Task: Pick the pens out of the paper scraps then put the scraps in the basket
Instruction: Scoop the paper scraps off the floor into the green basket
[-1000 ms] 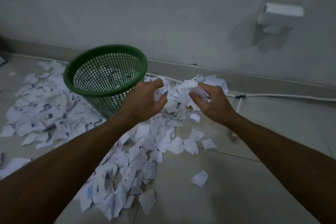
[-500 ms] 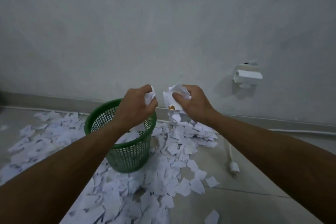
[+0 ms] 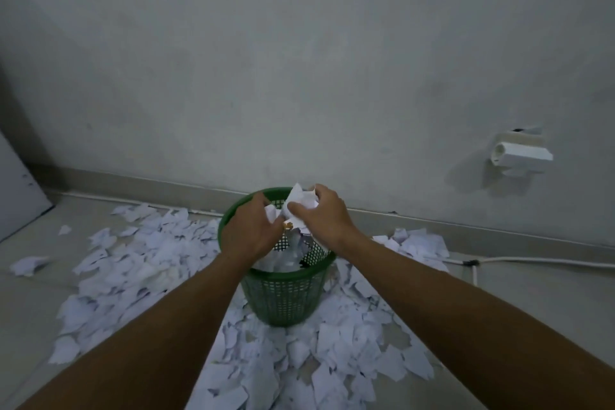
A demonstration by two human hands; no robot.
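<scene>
A green mesh basket (image 3: pixel 283 296) stands on the floor in the middle of the view, with white scraps inside it. Both hands hover over its opening. My left hand (image 3: pixel 248 231) grips a small wad of scraps at its fingertips. My right hand (image 3: pixel 321 216) holds a larger bunch of paper scraps (image 3: pixel 299 201) that sticks up above the rim. A small orange bit shows between the hands. Torn white scraps (image 3: pixel 139 263) cover the floor on all sides of the basket. No pen is visible.
A grey wall runs close behind the basket. A white socket fitting (image 3: pixel 519 155) juts from the wall at the right, and a white cable (image 3: pixel 532 260) lies along the skirting. A panel edge (image 3: pixel 20 196) leans at the far left.
Both hands carried their bunches of scraps from the floor pile up and over the basket, which now sits straight below them. The view tilted up toward the wall.
</scene>
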